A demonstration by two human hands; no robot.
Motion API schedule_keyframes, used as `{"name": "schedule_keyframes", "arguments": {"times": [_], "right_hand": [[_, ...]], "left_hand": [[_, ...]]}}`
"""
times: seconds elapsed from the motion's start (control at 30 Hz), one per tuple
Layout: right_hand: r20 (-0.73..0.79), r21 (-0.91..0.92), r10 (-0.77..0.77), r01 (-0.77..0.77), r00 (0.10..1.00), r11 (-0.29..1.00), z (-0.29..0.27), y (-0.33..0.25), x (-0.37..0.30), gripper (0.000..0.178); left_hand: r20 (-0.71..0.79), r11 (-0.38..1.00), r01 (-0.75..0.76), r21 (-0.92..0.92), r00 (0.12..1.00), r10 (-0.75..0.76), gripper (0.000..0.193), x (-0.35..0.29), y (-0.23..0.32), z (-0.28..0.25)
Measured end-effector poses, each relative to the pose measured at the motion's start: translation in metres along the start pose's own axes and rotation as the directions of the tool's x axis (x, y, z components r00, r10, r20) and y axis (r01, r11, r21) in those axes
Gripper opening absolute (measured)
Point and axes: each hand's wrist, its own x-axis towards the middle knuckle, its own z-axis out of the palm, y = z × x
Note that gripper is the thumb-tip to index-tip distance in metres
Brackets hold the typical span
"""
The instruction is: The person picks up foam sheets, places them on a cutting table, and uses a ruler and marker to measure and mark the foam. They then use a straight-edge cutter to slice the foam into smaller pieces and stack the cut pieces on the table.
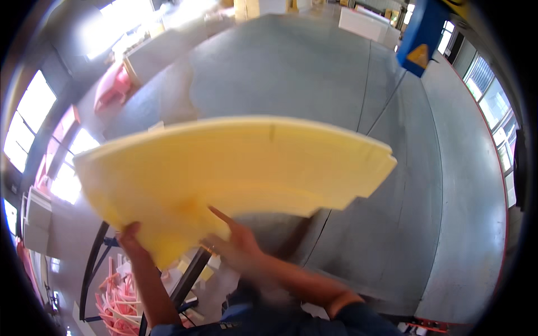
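A large yellow foam sheet point(246, 168), curved like a fan in this view and stepped at its right end, is held up in front of me above the grey table. My left hand point(130, 234) grips its lower left edge, with the fingers partly hidden by the sheet. Close to the inner lower edge is my right hand point(238, 241), its index finger stretched out against the yellow face. The other right fingers spread toward the left, smeared by motion; whether they press on the sheet is unclear.
The broad grey tabletop point(269, 73) stretches ahead and right. A blue machine part point(417, 39) hangs over it at far right. Pink foam scraps point(119, 302) lie at lower left beside a dark metal frame point(188, 280). White blocks point(367, 25) stand at the back.
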Motion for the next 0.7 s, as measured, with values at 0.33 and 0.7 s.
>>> {"name": "schedule_keyframes", "arguments": {"times": [0.33, 0.7], "right_hand": [[0.005, -0.473, -0.518, 0.459, 0.855, 0.752, 0.114, -0.064, 0.285, 0.046], [0.094, -0.895, -0.606, 0.333, 0.79, 0.295, 0.007, 0.005, 0.336, 0.045]], "left_hand": [[-0.244, 0.924, 0.022, -0.382, 0.962, -0.124, 0.05, 0.159, -0.045, -0.064], [-0.412, 0.702, 0.02, -0.712, 0.798, -0.441, 0.055, 0.247, -0.32, -0.023]]}}
